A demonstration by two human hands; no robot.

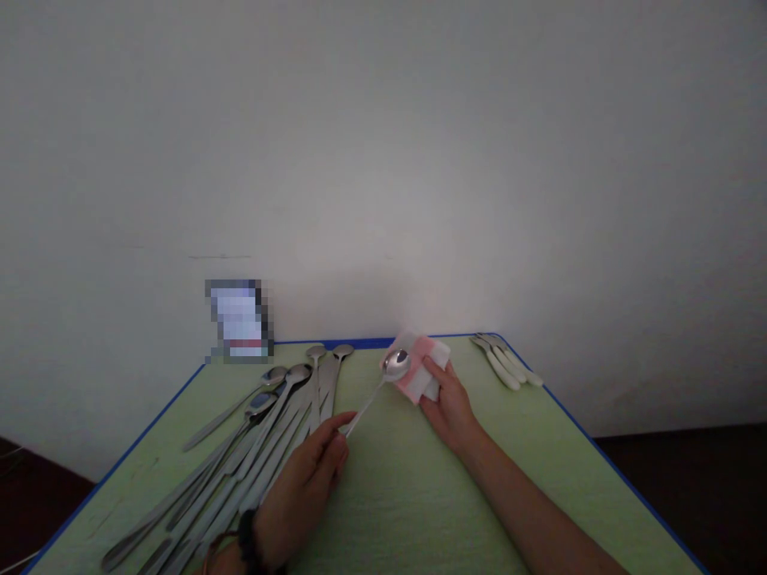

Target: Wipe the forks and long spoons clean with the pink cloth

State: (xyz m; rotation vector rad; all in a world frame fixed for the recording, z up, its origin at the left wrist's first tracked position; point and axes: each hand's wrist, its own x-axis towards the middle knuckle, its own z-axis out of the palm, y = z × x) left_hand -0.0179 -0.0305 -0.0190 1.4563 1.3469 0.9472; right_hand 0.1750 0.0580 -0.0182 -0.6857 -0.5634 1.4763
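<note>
My left hand (311, 475) is closed on the handle of a long metal spoon (396, 365), whose bowl points up and away to the right. Behind that bowl, a pink and white checked cloth (432, 350) is gripped in my right hand (449, 403), thumb on its near face. Whether the cloth touches the spoon I cannot tell. Left of my left hand lies a spread of several long metal spoons and other flatware (264, 455), partly hidden by that hand and wrist.
Several forks with white handles (506, 363) lie together at the far right corner of the green table (383, 511), which has a blue edge. A blurred-out device with a lit screen (240, 319) stands at the back left. A pale wall (383, 160) rises behind the table.
</note>
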